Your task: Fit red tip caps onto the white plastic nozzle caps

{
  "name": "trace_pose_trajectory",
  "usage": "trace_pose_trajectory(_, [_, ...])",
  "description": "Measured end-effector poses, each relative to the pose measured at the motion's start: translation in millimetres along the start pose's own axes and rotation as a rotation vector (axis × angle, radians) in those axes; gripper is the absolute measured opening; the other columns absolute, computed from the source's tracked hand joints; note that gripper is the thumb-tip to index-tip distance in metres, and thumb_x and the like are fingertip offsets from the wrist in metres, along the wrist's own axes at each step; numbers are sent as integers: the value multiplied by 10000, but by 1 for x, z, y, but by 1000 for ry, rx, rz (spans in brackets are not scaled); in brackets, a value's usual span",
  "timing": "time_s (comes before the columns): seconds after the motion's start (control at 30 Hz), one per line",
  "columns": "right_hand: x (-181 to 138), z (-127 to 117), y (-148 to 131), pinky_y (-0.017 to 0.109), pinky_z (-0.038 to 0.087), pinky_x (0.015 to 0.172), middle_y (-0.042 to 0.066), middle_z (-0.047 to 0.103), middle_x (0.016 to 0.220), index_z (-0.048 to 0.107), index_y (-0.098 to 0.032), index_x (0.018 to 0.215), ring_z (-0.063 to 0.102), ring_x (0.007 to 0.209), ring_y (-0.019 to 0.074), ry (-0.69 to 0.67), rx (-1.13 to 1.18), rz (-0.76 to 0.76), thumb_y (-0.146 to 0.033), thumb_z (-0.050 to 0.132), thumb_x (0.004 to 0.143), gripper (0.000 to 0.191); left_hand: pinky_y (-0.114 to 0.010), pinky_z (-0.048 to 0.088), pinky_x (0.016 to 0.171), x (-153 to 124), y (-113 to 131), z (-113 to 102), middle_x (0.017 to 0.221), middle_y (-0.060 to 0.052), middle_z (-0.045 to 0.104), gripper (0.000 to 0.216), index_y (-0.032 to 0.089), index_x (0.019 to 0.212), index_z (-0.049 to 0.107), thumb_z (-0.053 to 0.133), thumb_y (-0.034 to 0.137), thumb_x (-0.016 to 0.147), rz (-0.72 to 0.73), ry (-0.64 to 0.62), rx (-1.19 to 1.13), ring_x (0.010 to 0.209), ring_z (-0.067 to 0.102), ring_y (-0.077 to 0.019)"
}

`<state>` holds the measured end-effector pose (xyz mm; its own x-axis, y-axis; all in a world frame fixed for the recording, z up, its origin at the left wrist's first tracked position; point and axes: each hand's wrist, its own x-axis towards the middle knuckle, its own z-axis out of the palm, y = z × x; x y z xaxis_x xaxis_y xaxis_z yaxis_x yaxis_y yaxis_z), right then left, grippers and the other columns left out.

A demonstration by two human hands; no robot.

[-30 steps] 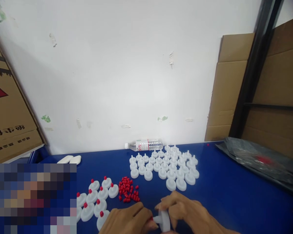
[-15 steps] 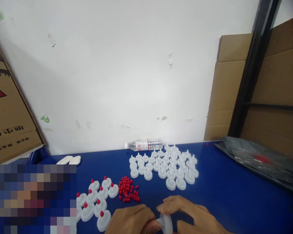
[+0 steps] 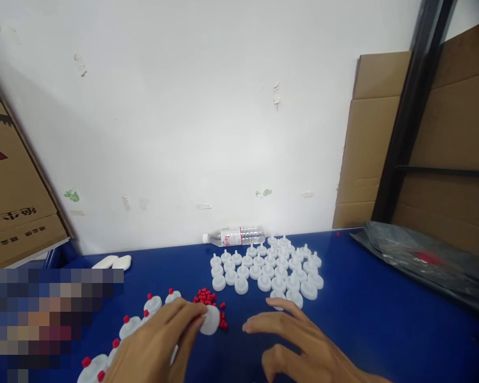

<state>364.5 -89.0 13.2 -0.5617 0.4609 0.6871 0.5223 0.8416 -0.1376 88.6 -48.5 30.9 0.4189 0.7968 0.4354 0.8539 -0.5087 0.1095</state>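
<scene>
My left hand [image 3: 163,338] pinches a white nozzle cap [image 3: 211,321] by its narrow end, with the round base turned to the right. Whether a red tip sits on it is hidden by my fingers. My right hand [image 3: 293,338] is open over the table, fingers apart and curved, holding nothing. Behind the held cap lies a pile of small red caps [image 3: 204,296], partly covered. To the left stand white nozzle caps with red tips [image 3: 153,304], some hidden by my left hand. Bare white nozzle caps [image 3: 241,285] stand in a large group beyond my right hand.
A clear plastic bottle [image 3: 235,236] lies on the blue table [image 3: 367,308] against the wall. Two white objects [image 3: 122,263] rest at the back left. A grey plastic bag [image 3: 423,260] is at the right, near cardboard [image 3: 371,138]. A blurred patch covers the lower left.
My hands have come apart. The left one has carried the nozzle cap up and to the left, over the red caps' edge. My right hand has let go and opened.
</scene>
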Motion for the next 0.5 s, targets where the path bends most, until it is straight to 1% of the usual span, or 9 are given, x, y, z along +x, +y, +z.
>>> trace_pose_trajectory(0.07, [-1,4,2,345,352,1209,65,744,1146,604,-212,913,728,1071,122,46,-1,-13,-267,617,1018,120,-290,622,797,0,-14,-3,1168,8,789,361,379,1128,758,443,276,986,-32,-61,137,1071,752,-257])
trace_pose_trajectory(0.17, [-3,9,4,355,352,1210,56,741,1108,607,-202,911,735,1029,118,39,2,-16,-254,622,1013,116,-337,616,806,2,-27,-5,1102,-27,795,435,349,1059,782,414,158,927,-65,-188,236,1091,730,-286])
trace_pose_trajectory(0.23, [-4,10,4,366,360,1207,54,738,1093,604,-202,906,734,1012,115,29,3,-7,-246,617,1016,119,-337,603,820,4,-26,-7,1047,-33,800,467,325,969,797,417,70,874,-112,-246,250,1089,725,-285])
trace_pose_trajectory(0.3, [-5,11,3,364,377,1197,51,738,1068,597,-204,903,732,997,108,37,6,-16,-240,610,1020,123,-349,594,849,6,-20,-10,1040,-34,802,488,311,928,803,430,11,834,-140,-294,247,1093,723,-286])
trace_pose_trajectory(0.4, [-6,13,4,375,410,1173,49,738,1039,588,-209,903,730,981,110,51,19,-33,-239,596,1026,127,-357,579,887,8,-10,-14,1047,-35,805,515,300,938,803,450,-44,791,-120,-299,232,1090,724,-278])
trace_pose_trajectory(0.5, [-5,16,6,391,431,1157,46,736,1031,587,-213,903,730,959,113,38,22,-23,-244,587,1030,131,-337,553,922,7,-9,-13,1002,-29,801,471,300,936,792,492,-34,791,-61,-250,180,1052,722,-251])
